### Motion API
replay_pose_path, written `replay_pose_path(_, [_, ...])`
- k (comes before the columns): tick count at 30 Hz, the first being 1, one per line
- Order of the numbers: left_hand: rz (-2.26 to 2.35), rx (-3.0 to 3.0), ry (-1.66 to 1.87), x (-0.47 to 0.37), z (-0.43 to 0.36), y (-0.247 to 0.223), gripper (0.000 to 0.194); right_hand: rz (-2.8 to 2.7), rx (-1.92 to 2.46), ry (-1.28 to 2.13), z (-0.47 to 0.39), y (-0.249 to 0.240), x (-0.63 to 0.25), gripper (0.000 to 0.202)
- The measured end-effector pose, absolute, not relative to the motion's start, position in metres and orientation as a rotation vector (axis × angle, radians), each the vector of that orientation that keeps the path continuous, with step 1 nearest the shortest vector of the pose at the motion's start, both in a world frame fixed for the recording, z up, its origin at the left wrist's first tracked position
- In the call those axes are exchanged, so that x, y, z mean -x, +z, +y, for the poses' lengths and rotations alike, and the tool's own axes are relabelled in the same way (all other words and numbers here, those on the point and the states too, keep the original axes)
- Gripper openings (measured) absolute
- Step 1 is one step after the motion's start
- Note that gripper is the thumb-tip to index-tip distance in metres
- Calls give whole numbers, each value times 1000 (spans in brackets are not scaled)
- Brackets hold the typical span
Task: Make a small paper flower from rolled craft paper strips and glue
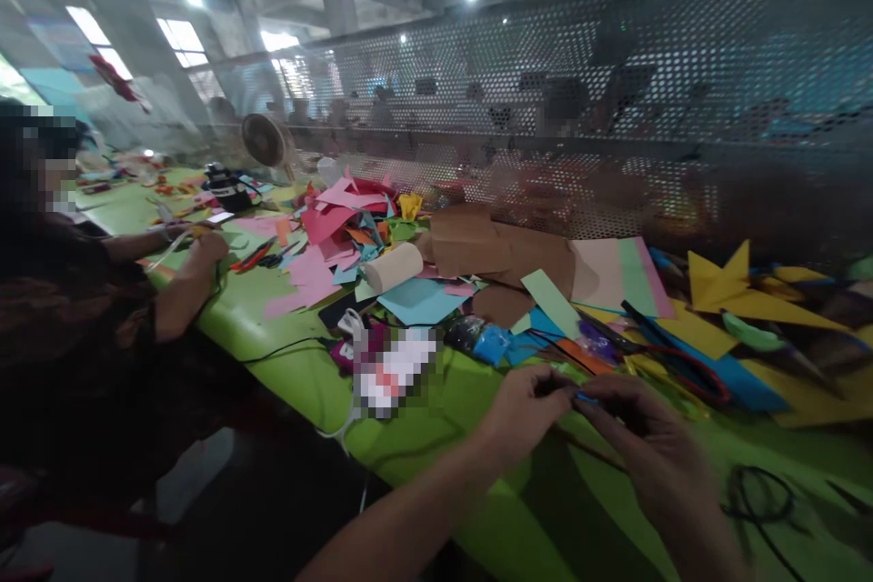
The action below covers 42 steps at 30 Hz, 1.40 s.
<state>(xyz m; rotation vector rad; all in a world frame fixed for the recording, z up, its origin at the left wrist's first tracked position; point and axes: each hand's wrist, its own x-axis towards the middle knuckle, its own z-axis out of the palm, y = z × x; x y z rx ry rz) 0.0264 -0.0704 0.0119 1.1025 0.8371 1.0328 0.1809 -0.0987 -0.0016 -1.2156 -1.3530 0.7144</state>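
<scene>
Pinching: left hand (519,414) and right hand (653,441), closed on small blue strip (586,398), material unclear
Strip: likely light, flexible; hold ends

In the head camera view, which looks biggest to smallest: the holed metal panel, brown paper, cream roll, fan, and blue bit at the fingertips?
1. Holed metal panel
2. Brown paper
3. Cream roll and fan: too alike to rank
4. Blue bit

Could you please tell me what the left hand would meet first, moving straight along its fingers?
The left hand would probably meet the fingertips of the right hand, by the small bright-blue piece, though depth is unclear.
</scene>
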Motion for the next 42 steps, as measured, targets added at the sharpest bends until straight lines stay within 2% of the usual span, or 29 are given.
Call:
replay_pose_path(14, [808,-1251,915,-11,-75,13,20,-1474,1242,648,-100,12,-173,8])
replay_pose_path(24, [844,-1001,1054,-4,-73,22,22,-1372,1366,780,-109,14,-171,37])
replay_pose_path(28, [841,-940,1120,0,-73,28,30,-1295,1367,802,-110,13,-174,30])
replay_pose_path(35, [854,-931,1001,0,-71,20,26,-1289,1351,831,-111,10,-177,28])
replay_pose_path(42, [785,-883,1042,-2,-70,18,33,-1330,1349,810,-111,10,-176,27])
